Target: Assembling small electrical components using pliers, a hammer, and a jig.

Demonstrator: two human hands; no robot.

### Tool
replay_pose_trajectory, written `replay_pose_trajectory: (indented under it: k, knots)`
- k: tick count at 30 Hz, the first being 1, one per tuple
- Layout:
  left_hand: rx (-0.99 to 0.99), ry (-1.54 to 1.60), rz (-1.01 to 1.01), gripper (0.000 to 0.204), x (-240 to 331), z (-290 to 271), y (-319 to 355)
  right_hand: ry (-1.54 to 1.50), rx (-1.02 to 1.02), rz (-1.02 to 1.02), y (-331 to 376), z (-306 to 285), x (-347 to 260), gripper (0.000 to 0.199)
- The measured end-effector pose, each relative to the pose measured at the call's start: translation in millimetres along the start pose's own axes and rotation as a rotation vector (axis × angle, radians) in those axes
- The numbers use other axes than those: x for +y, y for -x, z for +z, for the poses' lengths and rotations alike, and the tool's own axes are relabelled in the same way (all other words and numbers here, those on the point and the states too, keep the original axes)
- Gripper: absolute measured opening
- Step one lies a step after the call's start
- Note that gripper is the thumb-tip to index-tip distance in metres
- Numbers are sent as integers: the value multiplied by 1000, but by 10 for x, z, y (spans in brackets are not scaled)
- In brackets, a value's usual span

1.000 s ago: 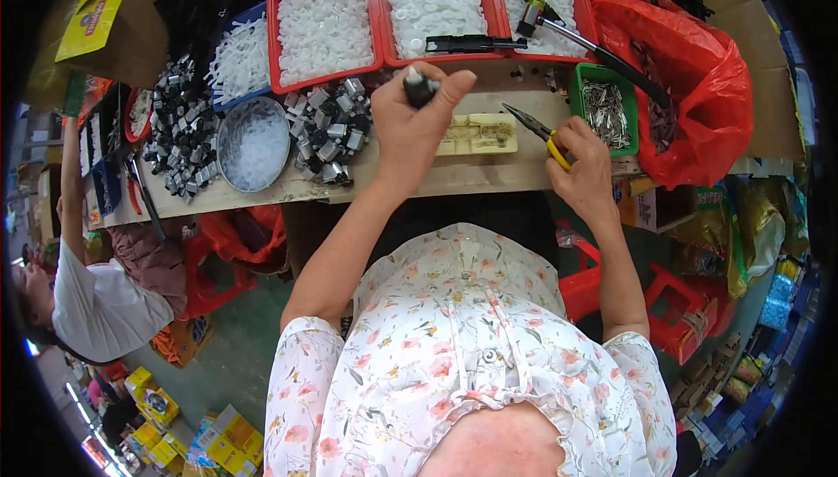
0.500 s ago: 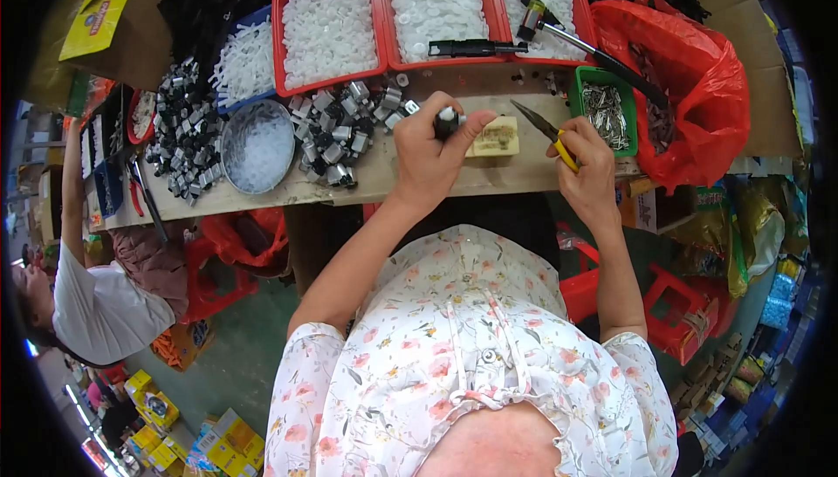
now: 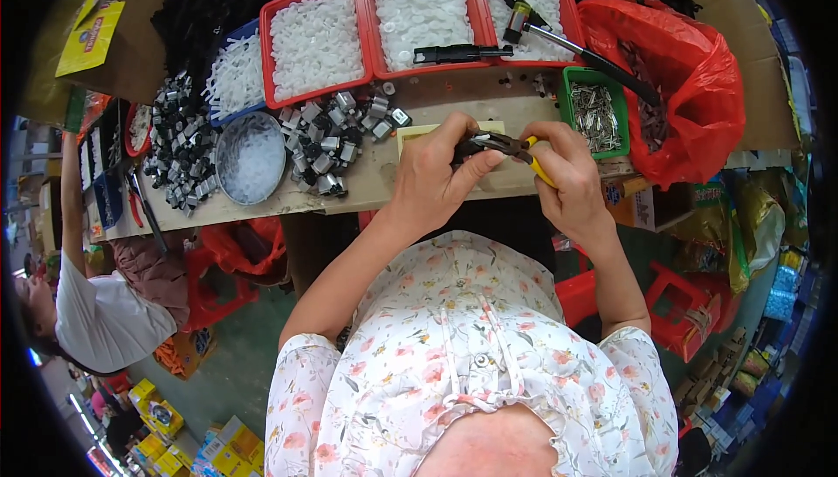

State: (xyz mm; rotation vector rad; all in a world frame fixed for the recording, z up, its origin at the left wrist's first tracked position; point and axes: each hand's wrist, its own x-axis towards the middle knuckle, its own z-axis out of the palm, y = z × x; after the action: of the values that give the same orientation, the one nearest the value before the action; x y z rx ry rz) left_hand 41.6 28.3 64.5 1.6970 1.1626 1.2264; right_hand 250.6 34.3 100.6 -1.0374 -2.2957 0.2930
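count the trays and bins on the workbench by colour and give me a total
Red trays of white parts: 3
Green bin of metal pieces: 1
Blue bin of white parts: 1
Total: 5

Just below them, the left hand and right hand meet at the yellow-handled pliers.

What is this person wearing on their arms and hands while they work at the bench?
Nothing covers the left hand or the right hand: no gloves, and I see no rings or watch. Both forearms are bare. The white short-sleeved blouse with pink and green flower print has ruffled sleeve edges ending above the elbows.
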Motion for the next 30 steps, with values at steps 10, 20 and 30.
replay_pose_trajectory:
  k: [10, 20, 30]
  knots:
    - [-301, 289, -211, 36, 28, -176, 167, -9, -110, -31, 148, 62, 71, 16]
    - [-602, 832, -684, 42, 3, -406, 243, -170, -192, -21, 160, 162, 11, 16]
    - [-745, -735, -422, 33, -345, -1179, 1122, 288, -228, 199, 4, 316, 505, 31]
